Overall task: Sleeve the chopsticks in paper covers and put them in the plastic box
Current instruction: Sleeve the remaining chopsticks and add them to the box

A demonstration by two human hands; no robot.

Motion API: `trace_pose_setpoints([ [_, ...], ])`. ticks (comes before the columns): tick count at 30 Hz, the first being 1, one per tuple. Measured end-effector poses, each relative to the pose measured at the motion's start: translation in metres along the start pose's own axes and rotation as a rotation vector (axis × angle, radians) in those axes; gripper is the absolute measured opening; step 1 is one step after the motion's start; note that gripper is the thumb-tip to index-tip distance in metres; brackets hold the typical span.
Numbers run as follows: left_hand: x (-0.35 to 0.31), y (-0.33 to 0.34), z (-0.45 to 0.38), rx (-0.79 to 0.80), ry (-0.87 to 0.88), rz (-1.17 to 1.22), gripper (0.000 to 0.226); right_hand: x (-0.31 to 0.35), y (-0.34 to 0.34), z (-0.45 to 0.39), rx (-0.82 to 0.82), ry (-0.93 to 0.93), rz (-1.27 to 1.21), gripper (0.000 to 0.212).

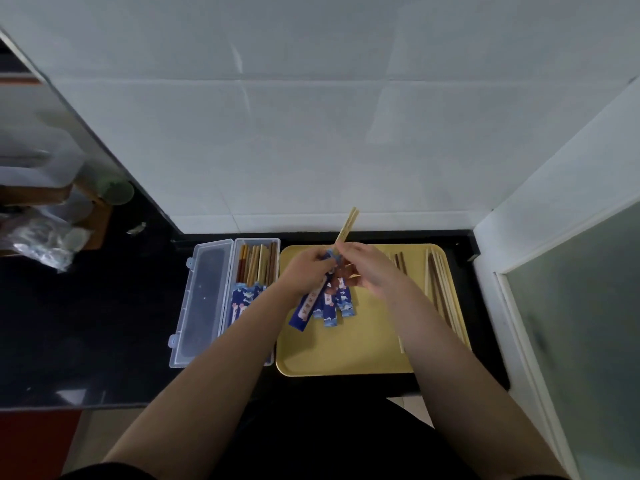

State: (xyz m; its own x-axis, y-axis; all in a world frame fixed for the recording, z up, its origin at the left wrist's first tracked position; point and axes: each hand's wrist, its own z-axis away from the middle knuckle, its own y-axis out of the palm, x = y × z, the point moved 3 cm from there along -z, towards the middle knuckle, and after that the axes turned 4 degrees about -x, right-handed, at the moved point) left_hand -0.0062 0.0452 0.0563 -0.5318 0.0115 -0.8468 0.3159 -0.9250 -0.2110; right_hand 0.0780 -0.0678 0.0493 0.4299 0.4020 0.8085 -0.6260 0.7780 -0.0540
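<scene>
- The blue paper covers (332,303) carry pale label patches, possibly with characters, too blurred to read.
- No other text, brand or number is legible.

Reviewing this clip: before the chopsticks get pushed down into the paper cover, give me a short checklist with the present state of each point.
1. Left hand holds a blue paper cover: ok.
2. Right hand holds the light chopsticks: ok.
3. Chopstick tips inside the cover's mouth: cannot tell, the hands hide it.
4. Plastic box open, with its lid laid flat: ok.
5. Spare covers on the yellow tray: ok.
6. Unsleeved chopsticks waiting at the tray's right side: ok.
</scene>
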Motion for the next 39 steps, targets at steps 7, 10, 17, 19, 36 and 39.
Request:
trace_pose_setpoints([
  [7, 0.069, -0.088, 0.000, -0.390, -0.237, -0.131, 0.014, -0.033, 0.069, -0.015, 0.090, 0.131, 0.139, 0.025],
  [10, 0.091, -0.113, 0.005, -0.453, -0.269, -0.239, 0.008, -0.045, 0.092, -0.016, 0.095, 0.160, 0.190, 0.021],
  [17, 0.106, -0.120, 0.004, -0.467, -0.135, -0.449, 0.034, -0.055, 0.125, -0.020, 0.047, 0.084, 0.415, 0.015],
  [19, 0.105, -0.118, 0.005, -0.449, -0.080, -0.504, 0.034, -0.059, 0.129, -0.022, 0.027, 0.071, 0.460, 0.012],
  [36, 0.072, -0.082, 0.008, -0.350, 0.083, -0.521, 0.019, -0.117, 0.066, -0.031, -0.431, 0.205, 0.835, 0.065],
  [39, 0.064, -0.071, 0.006, -0.311, 0.117, -0.510, 0.020, -0.120, 0.060, -0.033, -0.441, 0.169, 0.758, 0.053],
])
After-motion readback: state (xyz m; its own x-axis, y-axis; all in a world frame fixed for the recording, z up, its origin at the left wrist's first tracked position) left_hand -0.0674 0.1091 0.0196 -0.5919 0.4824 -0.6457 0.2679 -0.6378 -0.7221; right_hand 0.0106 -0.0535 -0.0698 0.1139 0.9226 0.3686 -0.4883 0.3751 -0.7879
